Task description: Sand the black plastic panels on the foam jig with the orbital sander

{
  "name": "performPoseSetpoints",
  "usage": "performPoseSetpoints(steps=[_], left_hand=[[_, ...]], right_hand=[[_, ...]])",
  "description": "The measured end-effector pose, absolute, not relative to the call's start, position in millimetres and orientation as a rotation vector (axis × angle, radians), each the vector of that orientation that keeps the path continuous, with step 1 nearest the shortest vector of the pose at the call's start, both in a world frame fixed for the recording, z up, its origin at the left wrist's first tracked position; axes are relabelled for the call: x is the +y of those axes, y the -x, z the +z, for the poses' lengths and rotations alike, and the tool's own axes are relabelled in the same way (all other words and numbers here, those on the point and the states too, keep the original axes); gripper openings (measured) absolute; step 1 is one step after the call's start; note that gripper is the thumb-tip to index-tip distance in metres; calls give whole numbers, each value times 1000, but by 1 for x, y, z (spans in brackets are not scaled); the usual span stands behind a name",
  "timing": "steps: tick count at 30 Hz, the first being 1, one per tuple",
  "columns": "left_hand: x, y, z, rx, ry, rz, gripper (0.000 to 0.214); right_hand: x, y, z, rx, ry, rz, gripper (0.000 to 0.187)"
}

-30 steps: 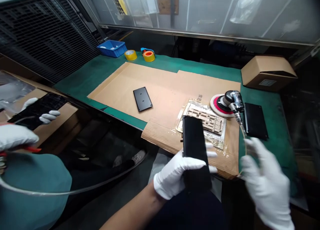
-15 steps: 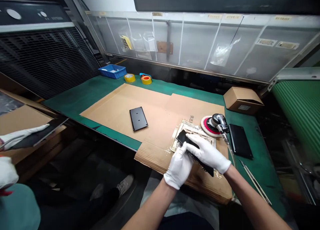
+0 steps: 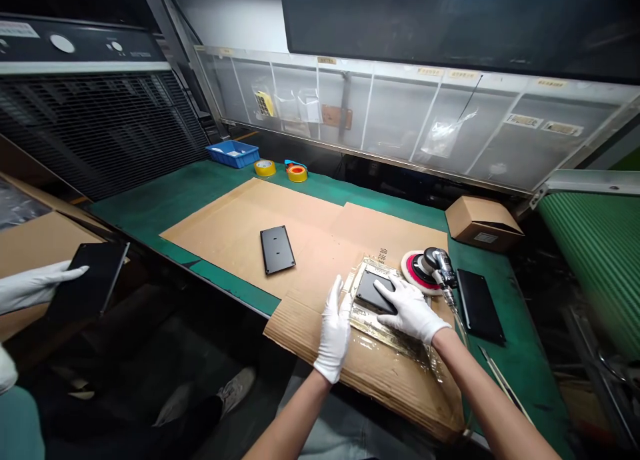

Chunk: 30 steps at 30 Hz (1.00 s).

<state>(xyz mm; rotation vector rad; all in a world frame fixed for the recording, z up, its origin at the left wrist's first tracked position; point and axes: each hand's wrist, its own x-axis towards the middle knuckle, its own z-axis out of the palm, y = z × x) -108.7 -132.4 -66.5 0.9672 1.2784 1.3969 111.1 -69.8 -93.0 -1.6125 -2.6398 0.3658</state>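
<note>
A black panel (image 3: 369,291) lies on the tape-covered pad (image 3: 363,321) at the bench's front right. My right hand (image 3: 413,310), in a white glove, spans this panel from above. Its fingers lie over the top and its thumb is at the near edge, hiding the panel's right part. My left hand (image 3: 334,330), also gloved, is open beside the panel's left end, with nothing in it. Just right of the pad rests a polisher (image 3: 425,270) with a round red-and-white disc. Another black panel (image 3: 277,249) lies on the flat cardboard (image 3: 320,227).
A third black panel (image 3: 480,305) and a thin knife-like tool (image 3: 503,380) lie at right. Behind stand a cardboard box (image 3: 483,223), a blue tray (image 3: 233,155) and tape rolls (image 3: 265,168). At left, a co-worker's gloved hand (image 3: 40,283) holds a black panel.
The panel I held tilted in both hands is now flat on the pad. My left hand has let go and opened. The co-worker's panel has turned its face towards me.
</note>
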Motion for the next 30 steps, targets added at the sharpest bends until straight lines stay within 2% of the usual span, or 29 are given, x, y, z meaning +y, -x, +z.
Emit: performPoseSetpoints(steps=[4, 8, 11, 13, 15, 21, 25, 30], left_hand=[[-119, 107, -59, 1342, -1318, 1282, 49], [-101, 109, -69, 1364, -1515, 1244, 48], [-87, 122, -95, 1596, -1677, 1175, 51], [-82, 132, -112, 1769, -1750, 1106, 54], [-79, 137, -123, 1851, -1797, 1071, 55], [-80, 139, -126, 1838, -1824, 1116, 53], [-79, 138, -128, 1854, -1799, 1123, 52], [-80, 138, -129, 1884, -1792, 1103, 54]], right_hand=[[-85, -108, -89, -2642, 1656, 299, 83], [-69, -114, -49, -2572, 1645, 222, 69], [-36, -131, -23, -2074, 2076, 55, 67], [-11, -144, -16, -1716, 2410, 161, 77], [11, -157, -16, -1527, 2559, 333, 79], [8, -158, -8, -1696, 2357, 514, 47], [-35, -129, -4, -1980, 2099, 425, 38], [-26, -101, -9, -2075, 2138, 275, 34]])
